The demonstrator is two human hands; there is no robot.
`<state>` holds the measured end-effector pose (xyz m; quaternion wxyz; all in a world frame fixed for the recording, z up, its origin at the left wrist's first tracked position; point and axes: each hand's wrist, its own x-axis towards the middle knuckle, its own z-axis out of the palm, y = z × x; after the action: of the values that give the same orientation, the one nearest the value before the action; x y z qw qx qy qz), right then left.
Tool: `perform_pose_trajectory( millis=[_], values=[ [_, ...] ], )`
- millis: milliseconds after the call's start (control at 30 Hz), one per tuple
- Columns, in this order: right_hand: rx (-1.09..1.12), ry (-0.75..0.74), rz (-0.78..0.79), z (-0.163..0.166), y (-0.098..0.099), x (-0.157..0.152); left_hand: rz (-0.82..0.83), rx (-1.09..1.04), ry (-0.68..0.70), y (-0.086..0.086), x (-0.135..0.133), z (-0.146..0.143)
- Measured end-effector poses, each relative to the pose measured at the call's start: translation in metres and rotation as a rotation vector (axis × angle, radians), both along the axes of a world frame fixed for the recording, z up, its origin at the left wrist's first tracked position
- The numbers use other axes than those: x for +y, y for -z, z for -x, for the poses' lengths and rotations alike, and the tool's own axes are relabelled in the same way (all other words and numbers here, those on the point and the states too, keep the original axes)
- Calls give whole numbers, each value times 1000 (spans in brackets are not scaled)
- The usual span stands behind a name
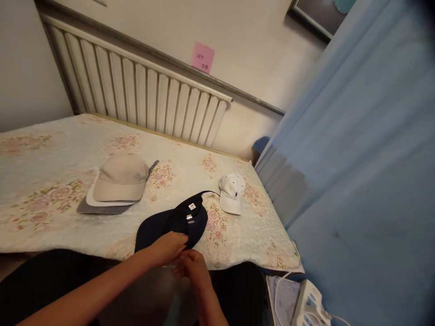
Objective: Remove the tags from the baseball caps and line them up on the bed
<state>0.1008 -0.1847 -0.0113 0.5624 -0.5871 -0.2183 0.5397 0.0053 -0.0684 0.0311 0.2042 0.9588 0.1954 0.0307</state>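
Note:
A dark navy baseball cap (156, 226) lies tilted at the bed's front edge, its inside with a white label facing me and a loose strap stretching toward the right. My left hand (170, 246) is closed on the cap's near edge. Just below and to the right, my right hand (194, 268) has its fingers curled together close to the same edge; what they pinch, if anything, is hidden. To the left sits a stack of caps, a beige cap (122, 174) on top of a white one and a grey one. Beyond the strap stands a small white cap (232, 192).
A floral quilted bed cover (190, 167) spreads under the caps. Behind it are a white radiator (146, 90) and a wall with a pink note (203, 57). A blue curtain (340, 181) hangs on the right, above a power strip (311, 303) with white cables.

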Motion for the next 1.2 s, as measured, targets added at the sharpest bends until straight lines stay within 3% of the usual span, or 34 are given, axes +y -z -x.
perform_pose_trajectory(
  millis=[133,267,467,633,800,1200],
  values=[
    [7,53,36,-10,5,0,-139,7,164,20,12,19],
    [0,100,43,-18,10,1,-176,28,147,37,27,40],
    [25,190,16,-38,3,4,-64,26,69,28,38,65],
    [-47,262,-14,-59,-6,12,128,12,-5,5,25,64],
    [-105,271,-28,-64,-8,14,464,-95,-139,-14,18,49],
    [-376,324,-122,-74,-24,14,903,-431,-474,-16,12,-4]
  ],
)
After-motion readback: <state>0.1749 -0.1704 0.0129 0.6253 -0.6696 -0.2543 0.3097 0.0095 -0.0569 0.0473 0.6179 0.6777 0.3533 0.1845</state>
